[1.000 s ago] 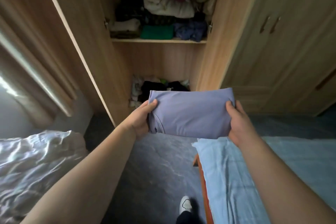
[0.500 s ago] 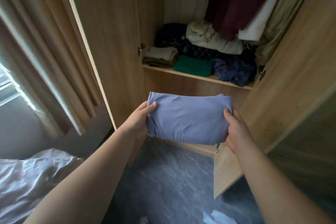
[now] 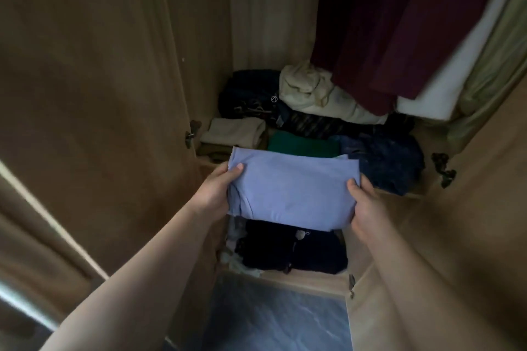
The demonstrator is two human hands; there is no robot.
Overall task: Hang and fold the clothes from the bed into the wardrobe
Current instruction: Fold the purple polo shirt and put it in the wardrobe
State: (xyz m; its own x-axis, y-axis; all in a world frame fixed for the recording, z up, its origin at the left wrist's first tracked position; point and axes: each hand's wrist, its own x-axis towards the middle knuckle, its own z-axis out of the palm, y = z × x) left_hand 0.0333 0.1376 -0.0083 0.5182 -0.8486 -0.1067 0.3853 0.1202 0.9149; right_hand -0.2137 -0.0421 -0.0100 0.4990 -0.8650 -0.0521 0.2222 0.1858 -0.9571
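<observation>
Both hands clamp the folded blue garment (image 3: 293,191), left hand (image 3: 215,189) and right hand (image 3: 366,205) pinching opposite ends, holding it level inside the open wardrobe (image 3: 99,80), green folded cloth (image 3: 302,145) just beyond the fingers.

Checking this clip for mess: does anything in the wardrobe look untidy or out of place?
The folded blue garment, held by the left hand and right hand, looks neat. On the shelf, the cream garment and dark blue garment lie bunched, not folded.
</observation>
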